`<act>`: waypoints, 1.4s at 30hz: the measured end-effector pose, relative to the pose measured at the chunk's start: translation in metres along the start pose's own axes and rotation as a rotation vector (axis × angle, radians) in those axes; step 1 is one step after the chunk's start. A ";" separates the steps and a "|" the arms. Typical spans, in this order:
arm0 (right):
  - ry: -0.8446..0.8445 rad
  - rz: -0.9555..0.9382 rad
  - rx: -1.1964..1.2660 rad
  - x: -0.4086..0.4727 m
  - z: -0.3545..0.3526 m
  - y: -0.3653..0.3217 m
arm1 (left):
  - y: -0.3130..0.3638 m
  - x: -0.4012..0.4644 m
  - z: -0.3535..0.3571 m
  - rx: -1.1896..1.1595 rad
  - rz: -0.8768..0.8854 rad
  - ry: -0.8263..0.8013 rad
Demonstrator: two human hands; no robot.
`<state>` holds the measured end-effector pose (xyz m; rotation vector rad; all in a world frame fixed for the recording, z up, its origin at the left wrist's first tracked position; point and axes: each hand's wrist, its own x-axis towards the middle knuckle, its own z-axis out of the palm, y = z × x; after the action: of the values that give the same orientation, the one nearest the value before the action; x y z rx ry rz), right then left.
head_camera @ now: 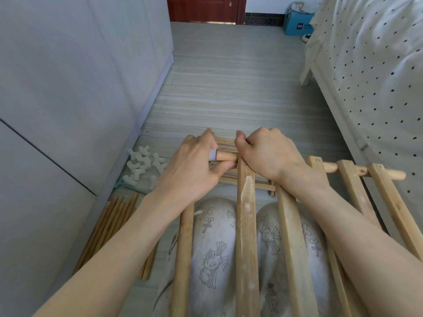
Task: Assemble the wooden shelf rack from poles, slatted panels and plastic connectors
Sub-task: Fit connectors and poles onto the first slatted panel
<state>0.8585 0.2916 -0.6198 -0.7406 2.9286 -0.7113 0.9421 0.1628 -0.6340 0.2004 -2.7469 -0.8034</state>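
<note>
A slatted panel (246, 225) lies across the person's knees (212, 243), its slats running away from the body; a round pole (366, 171) threads through the far ends of the slats. The left hand (194, 165) has its fingers curled round a pale plastic connector (53, 154) at the pole's left tip, thumb pressed beneath the wood; the right hand (270, 154) is clenched over the pole just right of the connector, gripping it beside a slat. On the floor (229, 88) left of the panel lies a heap of white connectors (144, 165); nearer the body, a bundle of loose poles (109, 227) lies beside a grey cabinet (68, 88). More slatted wood (247, 179) rests on the floor beyond the panel; a bed with a spotted sheet (370, 76) stands to its right.
</note>
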 end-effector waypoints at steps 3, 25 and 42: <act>0.004 -0.006 -0.019 -0.001 0.000 -0.003 | -0.003 -0.001 0.001 0.017 -0.017 0.013; -0.052 0.054 0.053 0.004 -0.001 0.006 | 0.002 0.007 -0.003 -0.322 -0.162 -0.040; 0.655 -0.217 -0.179 0.039 -0.249 -0.087 | 0.142 0.112 -0.167 -1.076 0.086 0.186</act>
<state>0.8261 0.3113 -0.3562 -1.0183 3.5754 -0.8499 0.8772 0.1734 -0.3973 -0.0669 -1.7968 -1.9380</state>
